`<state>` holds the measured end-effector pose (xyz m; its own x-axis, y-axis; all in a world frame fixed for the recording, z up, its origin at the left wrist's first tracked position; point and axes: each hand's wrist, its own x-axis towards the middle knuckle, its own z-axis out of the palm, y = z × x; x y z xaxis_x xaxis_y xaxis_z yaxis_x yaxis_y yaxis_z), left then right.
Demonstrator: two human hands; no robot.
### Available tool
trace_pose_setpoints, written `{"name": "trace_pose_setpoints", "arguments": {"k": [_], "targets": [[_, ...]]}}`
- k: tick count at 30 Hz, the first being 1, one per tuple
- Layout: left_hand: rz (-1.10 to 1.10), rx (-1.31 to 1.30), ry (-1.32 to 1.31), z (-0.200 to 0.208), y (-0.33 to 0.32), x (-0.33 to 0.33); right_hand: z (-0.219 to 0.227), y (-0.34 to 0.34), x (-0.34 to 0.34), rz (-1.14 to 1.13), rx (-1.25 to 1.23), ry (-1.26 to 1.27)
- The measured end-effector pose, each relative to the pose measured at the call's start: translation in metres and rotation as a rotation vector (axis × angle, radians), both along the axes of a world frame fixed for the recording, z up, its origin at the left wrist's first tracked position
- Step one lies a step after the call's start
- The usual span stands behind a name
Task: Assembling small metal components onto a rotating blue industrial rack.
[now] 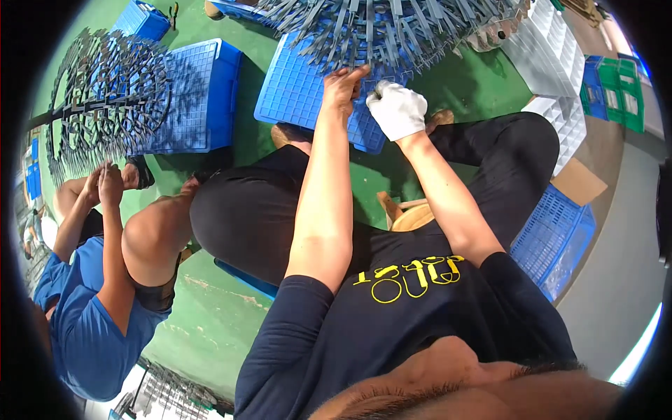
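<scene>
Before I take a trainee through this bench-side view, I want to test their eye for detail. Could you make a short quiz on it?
1. True or false: the person's left hand is bare.
2. Choose one: the right hand wears a glove of which colour? A) black B) white C) green
3. Short answer: what colour is the box nearest the left hand, partly hidden by the rack of metal strips?

Key: 1. True. 2. B. 3. Blue.
</scene>
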<state>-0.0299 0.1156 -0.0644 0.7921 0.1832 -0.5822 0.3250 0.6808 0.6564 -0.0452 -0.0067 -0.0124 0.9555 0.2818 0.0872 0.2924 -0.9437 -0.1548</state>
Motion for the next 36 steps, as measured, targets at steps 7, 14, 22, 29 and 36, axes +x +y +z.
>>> {"name": "trace_pose_setpoints", "arguments": {"k": [7,14,22,29,36], "targets": [[0.008,-0.001,-0.008,-0.02,0.0,0.002,0.007,0.004,0.0,0.0,-0.043,0.005],[0.025,-0.009,-0.001,-0.024,-0.002,0.005,-0.005,-0.001,-0.001,-0.007,0.039,0.007],[0.042,-0.027,-0.032,-0.021,-0.005,0.006,-0.014,-0.003,0.002,0.003,0.052,-0.088],[0.055,-0.059,-0.033,-0.022,-0.001,0.003,-0.01,0.001,0.001,0.001,-0.044,-0.065],[0.032,-0.002,-0.004,-0.014,-0.003,0.003,-0.009,0.004,0.003,-0.001,-0.033,-0.083]]}}
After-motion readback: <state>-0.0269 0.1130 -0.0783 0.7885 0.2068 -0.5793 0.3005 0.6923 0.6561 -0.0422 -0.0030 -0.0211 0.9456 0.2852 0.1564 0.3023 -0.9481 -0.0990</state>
